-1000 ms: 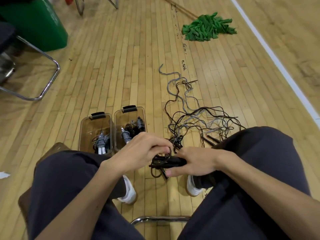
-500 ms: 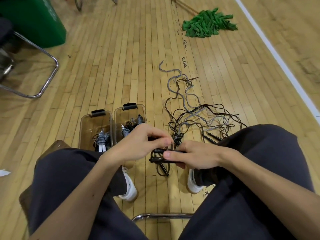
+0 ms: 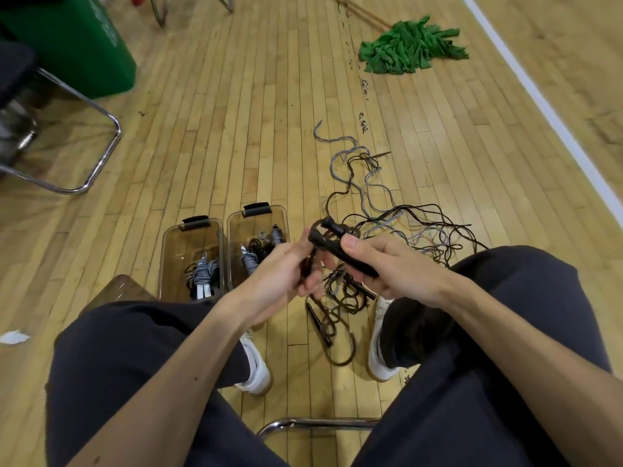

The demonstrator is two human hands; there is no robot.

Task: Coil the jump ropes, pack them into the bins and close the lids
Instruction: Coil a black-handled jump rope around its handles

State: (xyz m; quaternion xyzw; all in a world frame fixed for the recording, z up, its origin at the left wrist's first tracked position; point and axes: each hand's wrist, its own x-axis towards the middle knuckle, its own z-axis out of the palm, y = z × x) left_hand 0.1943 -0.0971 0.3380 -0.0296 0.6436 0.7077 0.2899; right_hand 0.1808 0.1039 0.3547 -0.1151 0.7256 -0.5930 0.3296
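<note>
Between my knees I hold a black jump rope (image 3: 332, 244). My right hand (image 3: 384, 267) grips its black handles, thumb on top. My left hand (image 3: 283, 274) pinches the cord just left of them, and loose dark loops hang down to the floor (image 3: 337, 318). Two clear open bins stand side by side in front of my left leg: the left bin (image 3: 175, 244) holds a coiled grey rope, the right bin (image 3: 236, 237) holds coiled grey and black ropes. A tangle of black and grey ropes (image 3: 404, 224) lies on the floor beyond my hands.
A green mop head (image 3: 411, 48) lies far right on the wooden floor, near a white court line (image 3: 546, 106). A green container (image 3: 74, 45) and a chrome chair frame (image 3: 101, 156) are at the left. A chair rail (image 3: 317, 424) shows between my legs.
Both hands have lifted the black rope bundle higher and tilted the handles up. The dangling cord loops now hang lower toward the floor.
</note>
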